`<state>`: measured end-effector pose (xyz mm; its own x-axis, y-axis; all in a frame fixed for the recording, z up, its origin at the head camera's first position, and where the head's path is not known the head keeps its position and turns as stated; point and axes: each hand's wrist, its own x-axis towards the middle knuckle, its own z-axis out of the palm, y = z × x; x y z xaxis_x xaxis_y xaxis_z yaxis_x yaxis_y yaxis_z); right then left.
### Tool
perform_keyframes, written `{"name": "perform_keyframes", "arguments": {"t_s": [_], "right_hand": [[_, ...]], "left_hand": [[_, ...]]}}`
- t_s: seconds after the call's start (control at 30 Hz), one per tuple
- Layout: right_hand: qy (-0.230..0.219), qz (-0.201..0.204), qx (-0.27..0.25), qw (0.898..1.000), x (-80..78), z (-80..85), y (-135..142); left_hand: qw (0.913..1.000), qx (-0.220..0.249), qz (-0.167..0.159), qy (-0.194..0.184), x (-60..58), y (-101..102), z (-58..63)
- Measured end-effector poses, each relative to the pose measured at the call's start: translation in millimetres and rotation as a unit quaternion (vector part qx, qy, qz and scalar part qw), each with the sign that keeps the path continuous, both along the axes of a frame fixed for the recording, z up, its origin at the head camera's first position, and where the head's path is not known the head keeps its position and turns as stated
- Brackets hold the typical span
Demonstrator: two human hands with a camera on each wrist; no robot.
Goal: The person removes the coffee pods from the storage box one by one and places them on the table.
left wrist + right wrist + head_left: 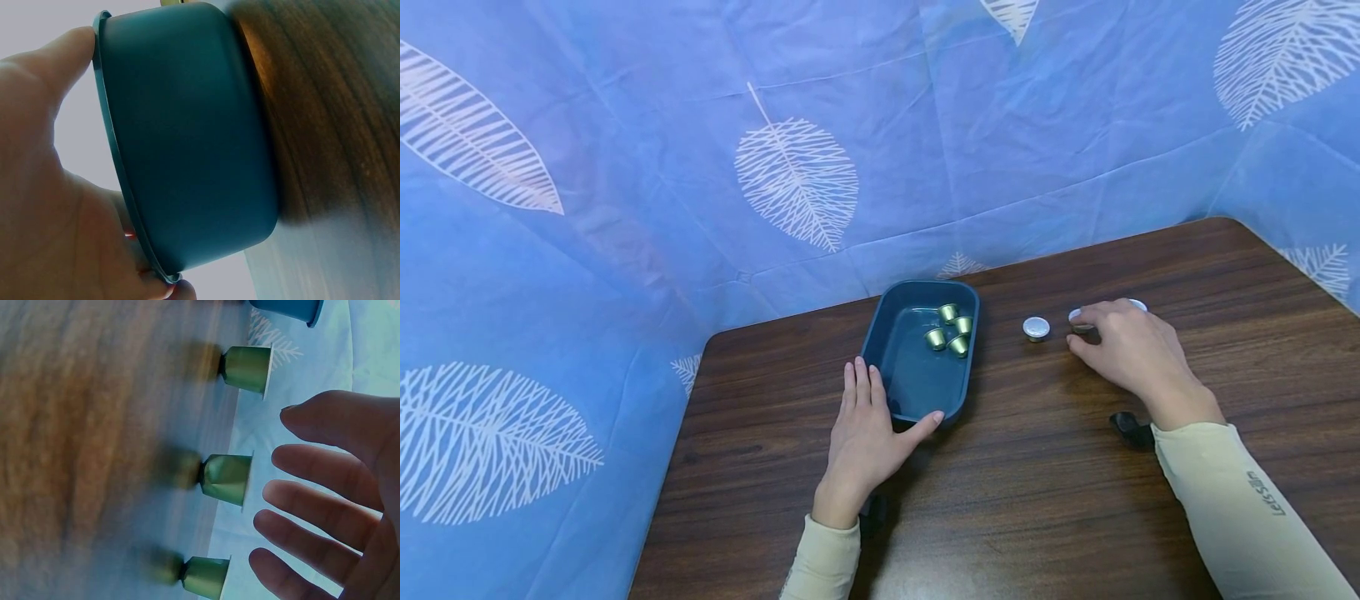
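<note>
A dark teal rectangular tray (917, 387) sits on the table, with several green-gold coffee capsules (957, 325) inside toward its far right. My left hand (867, 442) rests on the tray's near left corner. Its fingers lie straight along the left rim and its thumb touches the near rim; the left wrist view shows the tray's outer wall (187, 137). Right of the tray, three capsules stand in a row, silver lids up. Over the middle capsule (1078, 317) hovers my right hand (1131, 346), its fingers apart from the green capsule (228, 480) in the right wrist view.
The left capsule (1036, 328) of the row stands between the tray and my right hand. Partly behind that hand is the right capsule (1138, 305). A blue cloth with white leaf prints (797, 183) hangs along the back of the brown wooden table (1015, 500).
</note>
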<state>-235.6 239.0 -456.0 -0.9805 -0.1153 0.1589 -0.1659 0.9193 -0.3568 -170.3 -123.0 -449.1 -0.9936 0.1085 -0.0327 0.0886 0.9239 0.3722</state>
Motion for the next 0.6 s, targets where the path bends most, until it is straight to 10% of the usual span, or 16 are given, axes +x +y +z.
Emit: {"name": "perform_keyframes", "arguments": {"t_s": [0.6], "right_hand": [[0.032, 0.059, 0.016, 0.998, -2.0, 23.6, -35]], "left_hand": [[1.0, -0.008, 0.0, -0.003, -0.1, 0, 0.7]]}}
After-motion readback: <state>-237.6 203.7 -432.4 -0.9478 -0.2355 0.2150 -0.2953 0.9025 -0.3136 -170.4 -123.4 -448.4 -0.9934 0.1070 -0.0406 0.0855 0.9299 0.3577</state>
